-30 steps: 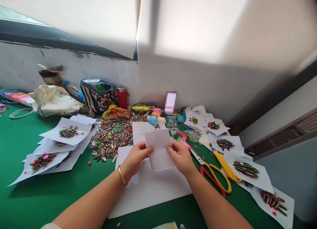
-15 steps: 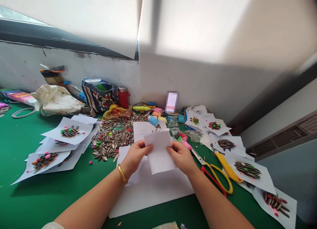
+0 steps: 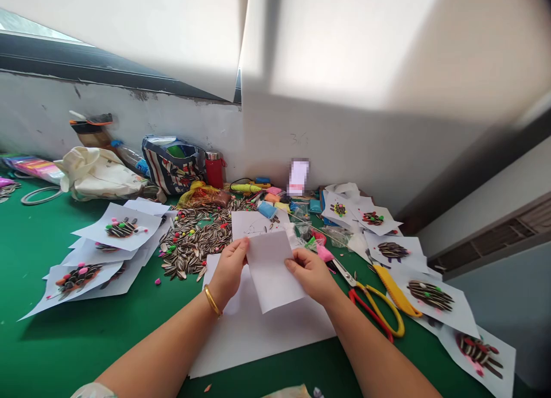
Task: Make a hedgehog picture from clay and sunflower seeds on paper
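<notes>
Between my two hands is a small white sheet of paper (image 3: 275,274), tilted and held up off the table. My left hand (image 3: 230,271) pinches its upper left edge, thumb in front. At the right edge my right hand (image 3: 312,271) grips it between thumb and curled fingers. Beneath lie larger white paper sheets (image 3: 258,346). Behind the held sheet rests another paper with a drawn outline (image 3: 245,221), partly covered. A heap of striped sunflower seeds (image 3: 193,243), mixed with small coloured balls, spreads to the left of it.
Seed-decorated papers lie at left (image 3: 123,228) and right (image 3: 430,294). Scissors with red and yellow handles (image 3: 374,306) and a yellow utility knife (image 3: 394,289) are right of my hand. Along the wall stand a striped bag (image 3: 172,168), a red flask (image 3: 213,171) and a phone (image 3: 298,178).
The held paper has tilted and its lower edge has come down a little. My left hand has shifted slightly left and up along its edge; my right hand stays on it.
</notes>
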A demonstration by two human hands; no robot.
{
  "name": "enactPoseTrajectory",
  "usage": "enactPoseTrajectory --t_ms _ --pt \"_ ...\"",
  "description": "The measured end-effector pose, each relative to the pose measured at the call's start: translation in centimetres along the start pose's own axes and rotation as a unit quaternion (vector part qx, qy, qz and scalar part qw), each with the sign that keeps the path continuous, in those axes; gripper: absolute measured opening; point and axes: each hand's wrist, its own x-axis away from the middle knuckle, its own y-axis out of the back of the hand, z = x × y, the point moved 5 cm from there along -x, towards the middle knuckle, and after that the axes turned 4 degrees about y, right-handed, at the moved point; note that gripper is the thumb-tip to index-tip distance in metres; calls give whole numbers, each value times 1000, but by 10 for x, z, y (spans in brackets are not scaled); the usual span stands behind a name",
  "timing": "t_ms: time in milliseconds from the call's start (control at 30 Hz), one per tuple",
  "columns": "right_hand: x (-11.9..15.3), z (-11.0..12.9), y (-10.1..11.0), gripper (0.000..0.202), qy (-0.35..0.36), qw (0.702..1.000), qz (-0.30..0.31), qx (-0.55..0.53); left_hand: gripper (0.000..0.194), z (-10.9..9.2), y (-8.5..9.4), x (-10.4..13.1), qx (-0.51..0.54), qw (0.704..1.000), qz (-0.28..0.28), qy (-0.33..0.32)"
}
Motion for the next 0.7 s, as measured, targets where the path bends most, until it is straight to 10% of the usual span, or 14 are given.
enactPoseTrajectory --t_ms 267,500,700 --pt "1 1 2 19 17 1000 -5 15 39 -15 12 -6 37 994 -90 -56" --pt "0 2 14 27 55 994 -96 0 73 7 -28 16 13 981 164 99" --pt "0 1 13 32 77 992 -101 -13 51 15 -25 17 -42 982 111 146"
